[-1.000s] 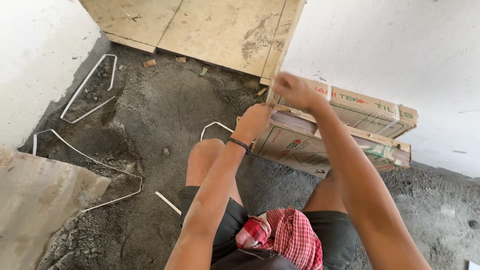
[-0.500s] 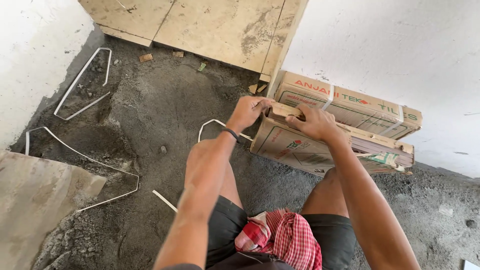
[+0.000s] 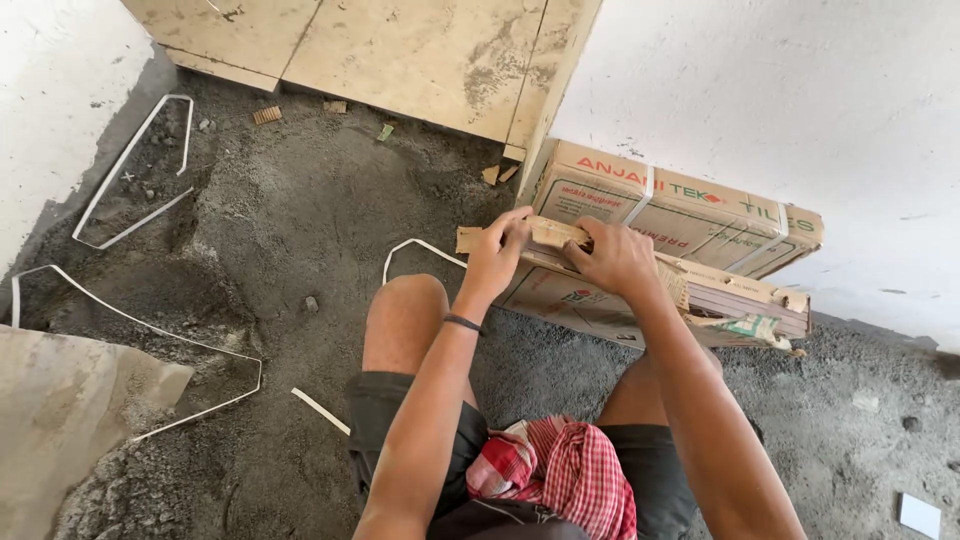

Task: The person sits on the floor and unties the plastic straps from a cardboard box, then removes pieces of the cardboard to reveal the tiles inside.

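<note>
**A:** What has changed in the last second?

**B:** I see both hands down on the front box now. A second ago the right hand was raised over the rear box; now it lies on the torn flap of the open box, beside the left hand. I take it the work has moved from reaching to pulling the cardboard open.

**A:** How do the hands grip?

**B:** The left hand's fingers curl over the flap's left end and pinch it. The right hand presses down on the flap with fingers bent over its edge; I can't tell whether the thumb closes under it.

**A:** Where is that flap?

**B:** On the top edge of the open box, just past the person's knees, where the tiled floor meets the white wall.

**A:** And the boxes, what is in them?

**B:** 2 long cartons, touching. The rear one is shut, with white straps around it, leaning toward the wall. The front one is torn along its top, and at its right end I see the edges of stacked tiles inside. How many, I can't tell.

**A:** Anything else around?

**B:** Cut straps lie loose on the grey mortar bed to the left, 1 more loop is just beside the left hand, and a red checked cloth sits in the person's lap.
</note>
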